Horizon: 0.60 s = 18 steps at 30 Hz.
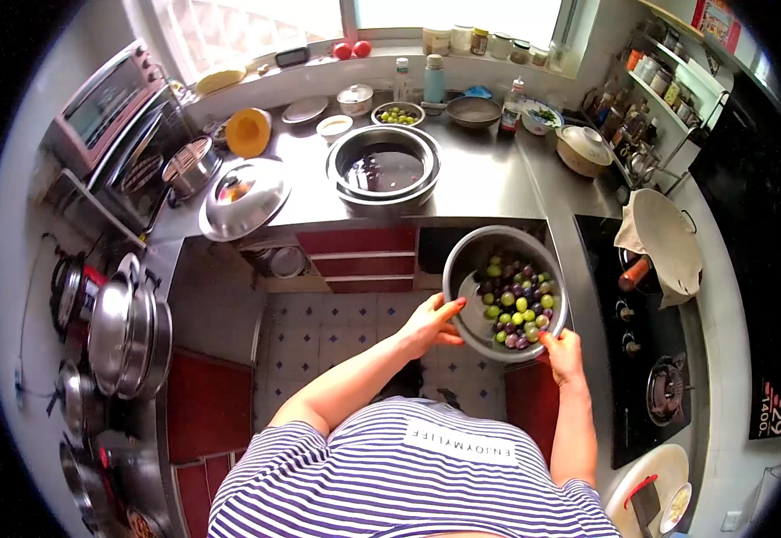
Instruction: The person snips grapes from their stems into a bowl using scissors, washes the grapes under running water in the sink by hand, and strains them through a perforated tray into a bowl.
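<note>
Between my two hands is a metal bowl (pixel 464 328) with green and dark purple grapes (pixel 520 300) lying loose in it. My left hand (pixel 432 325) grips the bowl's left side, thumb near the rim. On the lower right, my right hand (pixel 562 354) holds the rim, its other fingers partly hidden under the bowl. The bowl tilts toward me, held in front of the counter edge. On the counter beyond, a large metal basin (pixel 341 190) holds dark water, and a smaller bowl of green grapes (pixel 397 115) stands behind it.
A domed metal lid (pixel 245 199) and a cut pumpkin (pixel 248 133) sit at the left of the counter. A lidded pot (pixel 583 150) stands at the right corner. The gas stove (pixel 668 390) carries a cloth-lined wok (pixel 664 238). Stacked pans (pixel 126 336) line the left side.
</note>
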Available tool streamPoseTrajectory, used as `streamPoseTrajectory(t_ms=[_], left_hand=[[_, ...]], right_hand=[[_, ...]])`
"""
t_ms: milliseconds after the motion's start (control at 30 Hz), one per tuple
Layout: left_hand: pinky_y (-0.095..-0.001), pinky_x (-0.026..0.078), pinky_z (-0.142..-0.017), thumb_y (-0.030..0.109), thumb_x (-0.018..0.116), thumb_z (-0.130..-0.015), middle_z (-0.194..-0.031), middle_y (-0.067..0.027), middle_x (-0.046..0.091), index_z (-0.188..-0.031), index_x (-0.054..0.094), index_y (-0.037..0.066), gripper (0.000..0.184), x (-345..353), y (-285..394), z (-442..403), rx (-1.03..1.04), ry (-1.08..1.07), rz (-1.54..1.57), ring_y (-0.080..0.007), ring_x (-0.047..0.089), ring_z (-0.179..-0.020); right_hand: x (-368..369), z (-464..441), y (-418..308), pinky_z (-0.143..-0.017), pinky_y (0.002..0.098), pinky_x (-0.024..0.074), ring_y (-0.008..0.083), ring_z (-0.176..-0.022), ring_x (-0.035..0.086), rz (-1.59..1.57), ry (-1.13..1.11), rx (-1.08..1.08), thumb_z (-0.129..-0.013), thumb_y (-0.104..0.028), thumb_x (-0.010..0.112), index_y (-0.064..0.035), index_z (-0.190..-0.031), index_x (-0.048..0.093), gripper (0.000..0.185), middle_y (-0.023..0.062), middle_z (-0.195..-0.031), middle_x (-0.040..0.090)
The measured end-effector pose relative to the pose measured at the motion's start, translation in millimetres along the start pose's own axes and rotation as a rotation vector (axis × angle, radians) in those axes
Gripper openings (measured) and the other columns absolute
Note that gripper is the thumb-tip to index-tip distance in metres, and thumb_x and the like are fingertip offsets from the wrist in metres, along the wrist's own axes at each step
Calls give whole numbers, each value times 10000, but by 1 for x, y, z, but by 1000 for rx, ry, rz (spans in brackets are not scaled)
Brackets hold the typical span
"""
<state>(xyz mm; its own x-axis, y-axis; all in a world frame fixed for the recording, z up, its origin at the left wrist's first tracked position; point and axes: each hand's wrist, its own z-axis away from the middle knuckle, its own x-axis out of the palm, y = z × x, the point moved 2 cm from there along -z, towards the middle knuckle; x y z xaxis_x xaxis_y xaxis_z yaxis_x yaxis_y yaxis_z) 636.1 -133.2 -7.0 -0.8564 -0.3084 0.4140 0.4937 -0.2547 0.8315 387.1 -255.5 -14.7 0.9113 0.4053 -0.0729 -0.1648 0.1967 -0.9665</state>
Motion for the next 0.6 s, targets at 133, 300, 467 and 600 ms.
streamPoseTrajectory(t_ms=[133,300,467,600], left_hand=[[-316,551,-672,307,533,-891,-1174,-188,483,-1295,312,19,544,-14,29,-83,-3,-67,172,-269,610,-900],[-354,530,-723,234,483,-915,-1068,-195,559,-1243,360,-49,450,-34,57,-127,-315,-241,-84,-265,615,-907],[-357,524,-749,205,459,-918,-1071,-200,566,-1196,407,-49,380,-66,57,-151,-424,-152,-65,-272,615,-900],[-375,508,-800,180,416,-924,-1121,-224,540,-1194,407,-45,352,-89,57,-159,-472,24,-12,-310,586,-962]], right_hand=[[8,-89,-26,-581,315,524,154,-662,599,-39,93,1,-815,-78,526,40,-938,594,184,89,-846,624],[33,-190,-65,-570,300,477,147,-697,593,122,268,-92,-798,-85,531,47,-891,620,184,89,-816,618],[46,-268,-76,-525,291,417,92,-614,521,101,265,-31,-767,-62,557,50,-762,605,122,18,-697,578],[44,-329,-57,-496,284,396,89,-583,491,240,186,-30,-766,-63,561,44,-760,614,119,34,-687,580]])
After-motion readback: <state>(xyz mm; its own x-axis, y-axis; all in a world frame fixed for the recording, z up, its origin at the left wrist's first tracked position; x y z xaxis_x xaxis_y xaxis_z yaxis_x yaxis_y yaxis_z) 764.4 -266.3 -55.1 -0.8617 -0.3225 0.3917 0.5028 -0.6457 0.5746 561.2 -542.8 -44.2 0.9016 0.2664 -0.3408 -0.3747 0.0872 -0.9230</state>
